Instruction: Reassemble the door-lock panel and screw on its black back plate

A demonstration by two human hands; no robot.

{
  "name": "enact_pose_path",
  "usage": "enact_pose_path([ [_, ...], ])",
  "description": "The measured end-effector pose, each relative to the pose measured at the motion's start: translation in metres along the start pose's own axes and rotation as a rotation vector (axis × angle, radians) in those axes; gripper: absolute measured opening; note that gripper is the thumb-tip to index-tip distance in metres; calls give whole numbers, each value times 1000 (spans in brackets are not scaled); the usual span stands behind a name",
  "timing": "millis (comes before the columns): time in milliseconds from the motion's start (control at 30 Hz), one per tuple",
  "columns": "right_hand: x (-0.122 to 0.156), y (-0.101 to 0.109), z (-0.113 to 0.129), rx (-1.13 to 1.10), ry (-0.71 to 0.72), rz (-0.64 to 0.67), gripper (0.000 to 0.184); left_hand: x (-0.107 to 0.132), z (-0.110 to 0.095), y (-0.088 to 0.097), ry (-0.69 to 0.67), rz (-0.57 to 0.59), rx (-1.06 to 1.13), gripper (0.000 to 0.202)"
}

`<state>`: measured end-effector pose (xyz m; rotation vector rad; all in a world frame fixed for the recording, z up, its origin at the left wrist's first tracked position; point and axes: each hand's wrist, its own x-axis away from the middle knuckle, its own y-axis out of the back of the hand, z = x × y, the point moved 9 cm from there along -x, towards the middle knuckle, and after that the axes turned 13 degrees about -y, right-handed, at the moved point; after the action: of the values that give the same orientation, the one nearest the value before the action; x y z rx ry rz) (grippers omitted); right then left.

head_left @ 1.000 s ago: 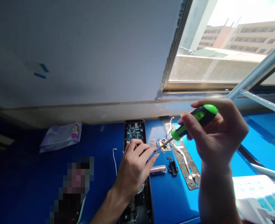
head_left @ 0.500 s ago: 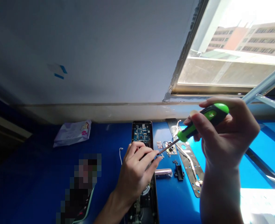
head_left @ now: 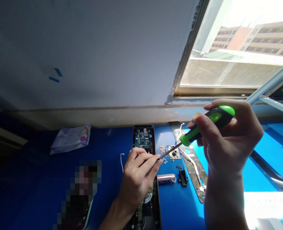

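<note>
Right hand (head_left: pixel 230 137): wrapped around a screwdriver (head_left: pixel 214 119), right of the casing (head_left: pixel 159 206).
Left hand (head_left: pixel 137 174): above the casing, thumb and forefinger close together at the screwdriver's tip; whether they grip anything cannot be told.
Casing: open, on the table (head_left: pixel 179 206), a circuit board (head_left: pixel 143 140) inside its far end.
Black holder (head_left: pixel 184 178): right of the casing, contents unclear.

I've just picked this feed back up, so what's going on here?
A person's right hand grips a screwdriver, its shaft slanting down to the fingertips of the left hand. The left hand is over an open casing, with a circuit board showing at its far end. Whether the fingertips hold a small part is too small to tell. Right of the casing lie a pink cylinder, a black bracket and a long plate.
</note>
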<state>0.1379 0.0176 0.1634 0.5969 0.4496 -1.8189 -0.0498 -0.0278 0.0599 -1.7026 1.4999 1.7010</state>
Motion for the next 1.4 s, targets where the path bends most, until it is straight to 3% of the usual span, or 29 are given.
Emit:
enact_pose_path([
  [233,-4,-7,-7,79,-59,10,24,1,1,1,-18,4,-25,14],
  [400,0,-29,-24,103,-144,338,70,1,12,1,27,15,-76,11],
  [467,0,-32,-28,70,-140,385,80,0,19,2,53,20,-118,11],
  [533,-3,-31,-28,45,-108,322,79,-1,29,3,90,26,-173,14],
  [667,-9,-35,-22,98,23,177,68,2,50,3,205,53,-259,44],
  [767,-8,-46,-21,167,84,179,64,11,63,-1,316,62,-235,41],
  [1167,1,-64,-31,259,176,236,67,45,91,-10,582,-3,188,37],
  [1400,1,-63,-30,298,264,164,72,63,97,-24,741,-57,487,43],
])
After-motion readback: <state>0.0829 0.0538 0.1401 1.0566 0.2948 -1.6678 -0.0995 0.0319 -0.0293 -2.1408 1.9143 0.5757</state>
